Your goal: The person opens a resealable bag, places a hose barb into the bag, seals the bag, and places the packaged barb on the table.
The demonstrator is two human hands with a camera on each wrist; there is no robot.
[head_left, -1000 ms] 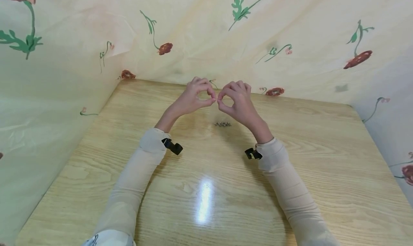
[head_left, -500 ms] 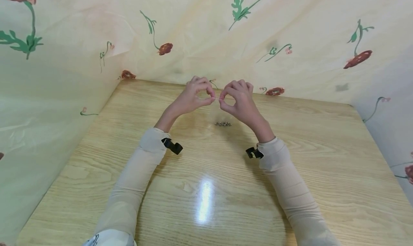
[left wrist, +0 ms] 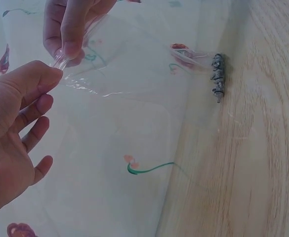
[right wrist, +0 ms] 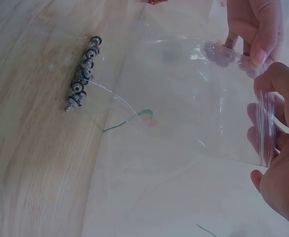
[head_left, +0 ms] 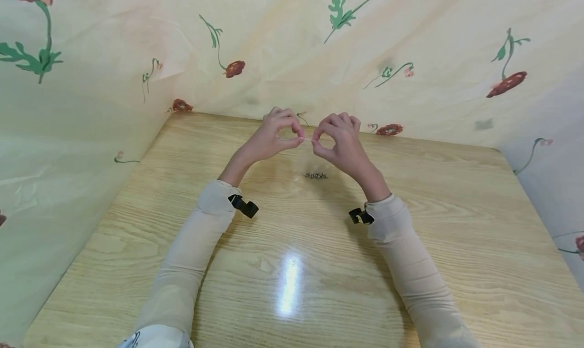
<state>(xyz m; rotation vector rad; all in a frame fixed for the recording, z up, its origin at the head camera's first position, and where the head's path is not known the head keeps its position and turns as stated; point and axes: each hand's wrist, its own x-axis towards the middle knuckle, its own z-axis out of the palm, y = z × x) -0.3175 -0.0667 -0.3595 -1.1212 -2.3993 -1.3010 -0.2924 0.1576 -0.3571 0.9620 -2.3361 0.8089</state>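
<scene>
A clear zip-lock bag [right wrist: 184,98] hangs from both hands, its ribbed zip edge [right wrist: 267,140] held at the top. Several small metal fittings with dark rings [right wrist: 82,74], possibly screws, lie in a row at the bag's bottom, close to the table. In the head view my left hand [head_left: 271,140] pinches the zip edge between thumb and forefinger. My right hand [head_left: 342,142] pinches the same edge a short way to the right, with a narrow gap between the two pinches. The bag is almost invisible in the head view. Each wrist view shows both hands on the edge.
Beneath the hands is a wood-grain table [head_left: 310,226], with a bright light reflection near its front. A cream flower-printed sheet [head_left: 283,43] rises behind the table and along its sides. Black straps [head_left: 244,206] sit on the sleeve cuffs.
My right hand has slid slightly to the right along the bag's edge, widening the gap from the left hand. The left hand and the fittings stay almost where they were.
</scene>
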